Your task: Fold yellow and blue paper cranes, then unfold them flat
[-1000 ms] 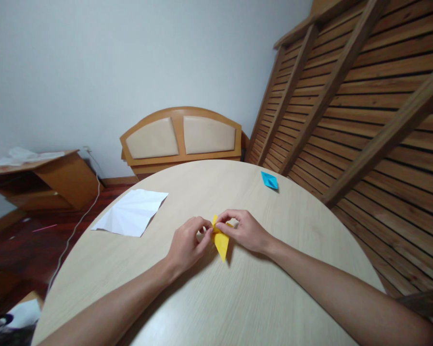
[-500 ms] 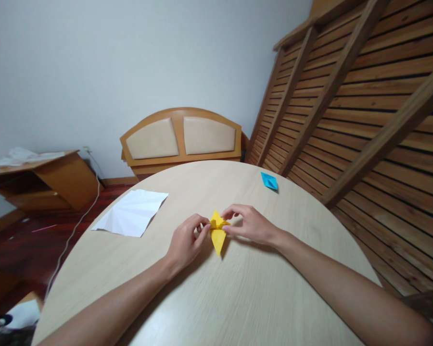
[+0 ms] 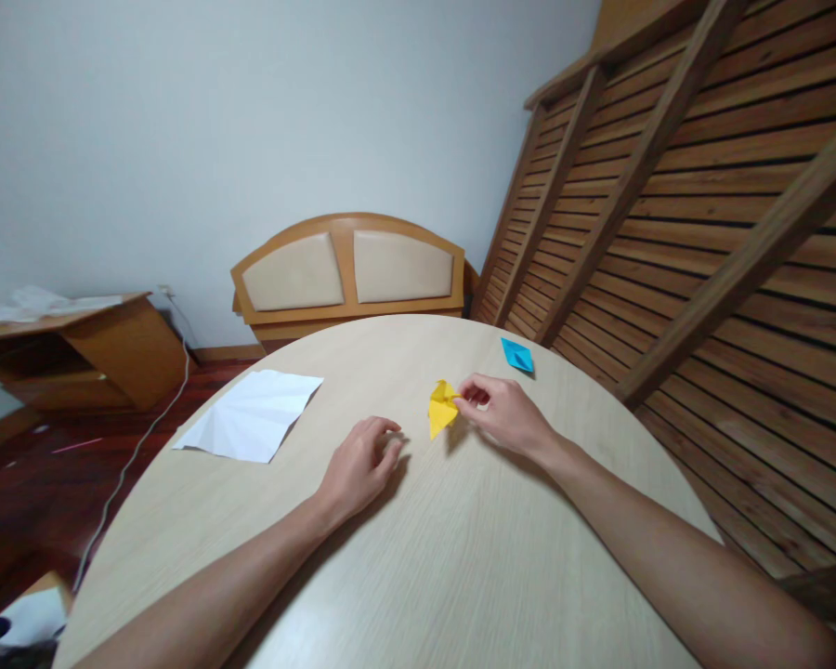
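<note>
A yellow folded paper figure (image 3: 441, 409), with pointed wing-like flaps, is pinched at its right end by my right hand (image 3: 505, 414). Its shadow falls on the table just beneath it, so it seems lifted a little. To the left of it, my left hand (image 3: 362, 462) rests low over the table with thumb and fingers apart and nothing between them. Beyond my right hand lies a small blue folded paper piece (image 3: 516, 355), which neither hand touches.
A creased white sheet of paper (image 3: 251, 418) lies on the left of the round wooden table (image 3: 418, 576). Past the far edge stands a headboard (image 3: 348, 307). Wooden slats (image 3: 641, 242) lean along the right side. At far left is a low desk (image 3: 125, 344) with papers on top.
My left hand has let go of the yellow paper figure. My right hand has carried it slightly right and away from me, and its flaps now point differently.
</note>
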Action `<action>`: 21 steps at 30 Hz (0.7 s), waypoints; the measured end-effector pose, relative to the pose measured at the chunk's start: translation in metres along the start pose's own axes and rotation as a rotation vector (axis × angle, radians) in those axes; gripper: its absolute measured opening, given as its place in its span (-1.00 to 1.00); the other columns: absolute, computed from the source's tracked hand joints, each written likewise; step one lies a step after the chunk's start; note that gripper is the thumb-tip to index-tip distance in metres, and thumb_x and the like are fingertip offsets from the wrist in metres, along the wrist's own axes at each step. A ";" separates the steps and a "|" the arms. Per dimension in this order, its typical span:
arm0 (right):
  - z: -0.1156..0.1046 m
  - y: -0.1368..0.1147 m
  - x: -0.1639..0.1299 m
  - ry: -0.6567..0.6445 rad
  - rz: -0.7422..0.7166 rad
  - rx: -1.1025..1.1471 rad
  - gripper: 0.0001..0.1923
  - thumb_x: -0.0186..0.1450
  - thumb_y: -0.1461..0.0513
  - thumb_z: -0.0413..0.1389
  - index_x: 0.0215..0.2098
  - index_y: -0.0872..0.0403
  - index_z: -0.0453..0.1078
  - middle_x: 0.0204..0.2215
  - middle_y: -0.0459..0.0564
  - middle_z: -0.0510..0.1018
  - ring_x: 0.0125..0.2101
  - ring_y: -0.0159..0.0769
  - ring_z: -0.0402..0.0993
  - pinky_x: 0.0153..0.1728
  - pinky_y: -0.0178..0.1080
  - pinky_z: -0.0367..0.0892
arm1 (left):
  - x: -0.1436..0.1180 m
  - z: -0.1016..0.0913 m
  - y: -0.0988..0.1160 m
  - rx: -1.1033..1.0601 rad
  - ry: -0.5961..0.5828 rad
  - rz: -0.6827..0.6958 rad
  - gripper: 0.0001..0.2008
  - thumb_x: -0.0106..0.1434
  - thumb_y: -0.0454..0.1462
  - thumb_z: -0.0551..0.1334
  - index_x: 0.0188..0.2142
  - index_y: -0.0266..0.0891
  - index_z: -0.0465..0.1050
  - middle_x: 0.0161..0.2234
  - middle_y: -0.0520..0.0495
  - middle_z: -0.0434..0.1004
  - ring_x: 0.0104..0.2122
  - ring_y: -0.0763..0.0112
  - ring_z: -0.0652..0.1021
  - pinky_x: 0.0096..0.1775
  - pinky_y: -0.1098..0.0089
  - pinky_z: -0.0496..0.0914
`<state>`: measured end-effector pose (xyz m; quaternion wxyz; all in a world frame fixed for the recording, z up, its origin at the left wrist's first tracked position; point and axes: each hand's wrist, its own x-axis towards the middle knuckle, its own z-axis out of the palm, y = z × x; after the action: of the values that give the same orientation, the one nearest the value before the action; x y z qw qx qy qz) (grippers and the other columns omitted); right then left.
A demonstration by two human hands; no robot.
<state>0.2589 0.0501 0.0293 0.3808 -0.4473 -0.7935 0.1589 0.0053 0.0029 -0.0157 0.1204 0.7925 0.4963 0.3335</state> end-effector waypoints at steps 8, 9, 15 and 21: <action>-0.051 0.046 0.011 0.297 0.211 -0.248 -0.85 0.21 0.21 0.14 -0.25 0.06 0.45 -0.42 -0.02 0.62 -0.46 -0.29 0.53 -0.39 -0.27 0.36 | -0.004 0.004 -0.003 0.081 -0.079 0.087 -0.80 0.31 -0.29 0.20 -0.07 -0.21 0.45 0.03 -0.21 0.48 0.04 0.12 0.47 0.08 0.03 0.37; -0.056 0.050 0.011 0.316 0.262 -0.282 -0.85 0.20 0.21 0.14 -0.25 0.06 0.46 -0.42 -0.02 0.62 -0.46 -0.28 0.53 -0.40 -0.28 0.36 | -0.004 0.004 -0.002 0.084 -0.087 0.081 -0.81 0.31 -0.29 0.20 -0.08 -0.21 0.44 0.04 -0.22 0.48 0.05 0.11 0.46 0.08 0.03 0.37; -0.078 0.063 0.007 0.270 0.382 -0.516 -0.94 0.18 0.20 0.17 -0.37 0.01 0.46 -0.42 -0.03 0.64 -0.39 -0.19 0.57 -0.42 -0.26 0.28 | -0.003 0.002 -0.001 0.097 -0.102 0.072 -0.81 0.33 -0.29 0.19 -0.07 -0.22 0.44 0.05 -0.22 0.47 0.06 0.11 0.46 0.09 0.03 0.37; -0.085 0.064 0.001 0.203 0.530 -0.719 -0.89 0.19 0.16 0.17 -0.35 0.00 0.51 -0.38 0.05 0.65 -0.35 -0.10 0.57 -0.41 -0.21 0.26 | -0.003 0.004 -0.002 0.094 -0.125 0.054 -0.80 0.34 -0.27 0.17 -0.06 -0.23 0.43 0.07 -0.23 0.44 0.07 0.10 0.44 0.12 0.01 0.34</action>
<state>0.3595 0.0786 0.0482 0.2233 -0.7520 -0.6152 -0.0790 0.0055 0.0022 -0.0206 0.1047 0.8296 0.4815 0.2628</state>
